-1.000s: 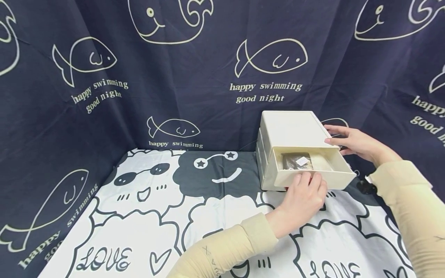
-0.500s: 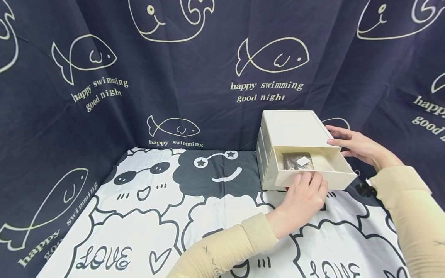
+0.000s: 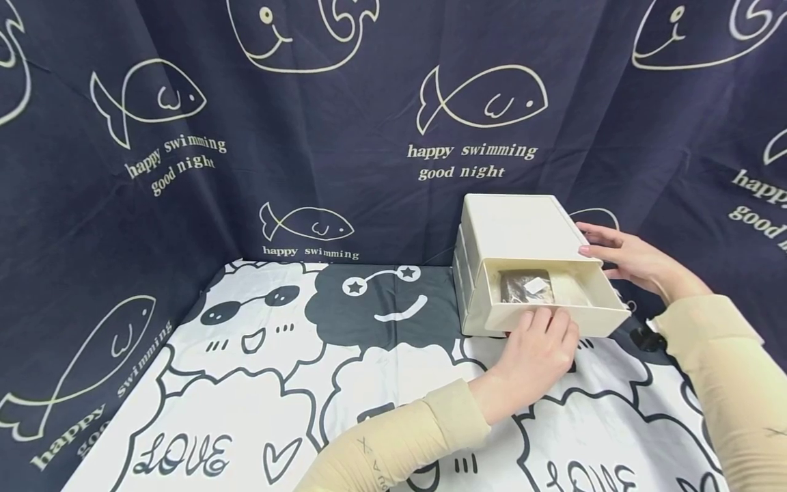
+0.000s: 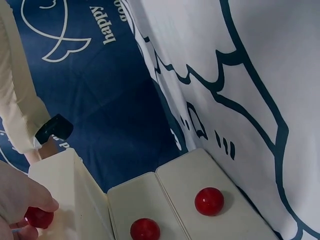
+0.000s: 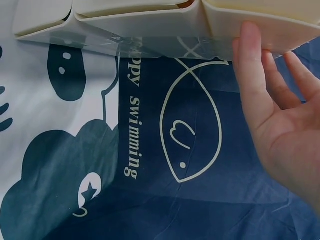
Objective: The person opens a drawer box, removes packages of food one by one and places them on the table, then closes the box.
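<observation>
A white drawer cabinet [image 3: 516,225] stands at the right of the table, its top drawer [image 3: 590,319] pulled out. Inside that drawer, on the left, lies a dark packet [image 3: 518,287] with a white label. My left hand [image 3: 541,348] is at the drawer front. In the left wrist view its fingers pinch a round red knob [image 4: 40,218] there. My right hand [image 3: 639,263] is against the cabinet's right side near the top, fingers extended. The right wrist view has the thumb and fingers of the right hand [image 5: 280,115] touching the cabinet wall.
Two lower drawers, shut, carry red knobs, the middle knob [image 4: 145,230] and the bottom knob [image 4: 209,201]. A dark blue fish-print curtain [image 3: 369,157] hangs right behind the cabinet. A black-and-white patterned cloth [image 3: 246,410] covers the table.
</observation>
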Action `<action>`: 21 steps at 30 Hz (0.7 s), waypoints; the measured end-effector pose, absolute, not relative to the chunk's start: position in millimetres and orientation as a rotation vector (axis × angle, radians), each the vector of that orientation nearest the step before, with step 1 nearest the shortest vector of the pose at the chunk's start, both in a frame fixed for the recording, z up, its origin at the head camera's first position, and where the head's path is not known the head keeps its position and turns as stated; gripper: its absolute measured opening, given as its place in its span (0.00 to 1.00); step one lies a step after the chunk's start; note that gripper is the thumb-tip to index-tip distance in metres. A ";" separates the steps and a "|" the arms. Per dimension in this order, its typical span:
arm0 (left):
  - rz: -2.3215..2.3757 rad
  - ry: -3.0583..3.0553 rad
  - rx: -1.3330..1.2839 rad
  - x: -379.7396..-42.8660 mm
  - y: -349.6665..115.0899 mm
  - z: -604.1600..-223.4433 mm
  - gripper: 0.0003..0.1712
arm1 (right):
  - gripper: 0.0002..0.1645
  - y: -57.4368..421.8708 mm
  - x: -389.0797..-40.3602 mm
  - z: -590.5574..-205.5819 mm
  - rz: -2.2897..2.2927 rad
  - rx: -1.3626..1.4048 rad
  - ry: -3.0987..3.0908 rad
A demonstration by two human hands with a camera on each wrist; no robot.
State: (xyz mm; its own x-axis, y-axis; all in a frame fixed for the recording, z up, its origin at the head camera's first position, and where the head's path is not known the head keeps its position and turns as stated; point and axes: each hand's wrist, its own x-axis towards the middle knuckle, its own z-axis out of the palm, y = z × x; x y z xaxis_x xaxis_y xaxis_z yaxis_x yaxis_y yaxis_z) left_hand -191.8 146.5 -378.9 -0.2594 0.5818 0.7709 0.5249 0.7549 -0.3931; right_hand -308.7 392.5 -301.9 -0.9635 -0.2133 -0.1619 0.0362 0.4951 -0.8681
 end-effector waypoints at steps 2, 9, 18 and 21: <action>0.060 -1.908 -0.842 -191.6 145.6 -378.5 0.22 | 0.45 391.7 -307.9 -300.6 -1.460 -0.145 2.485; 0.037 -1.881 -0.861 -190.5 140.1 -375.3 0.24 | 0.47 389.0 -308.3 -297.1 -1.423 -0.127 2.489; 0.041 -1.875 -0.878 -184.3 132.7 -366.0 0.21 | 0.47 388.3 -309.2 -296.6 -1.385 -0.119 2.506; 0.036 -1.862 -0.883 -178.5 125.5 -355.6 0.17 | 0.47 388.8 -309.2 -296.3 -1.379 -0.120 2.511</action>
State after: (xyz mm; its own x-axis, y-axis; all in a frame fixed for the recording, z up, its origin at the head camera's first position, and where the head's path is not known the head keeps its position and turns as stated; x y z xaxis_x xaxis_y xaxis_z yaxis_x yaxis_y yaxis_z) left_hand -178.5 125.5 -355.6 -0.2009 0.5846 0.7860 0.5540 0.7296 -0.4010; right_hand -309.2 388.8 -296.3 -0.9590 -0.2026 -0.1982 0.0585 0.5427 -0.8379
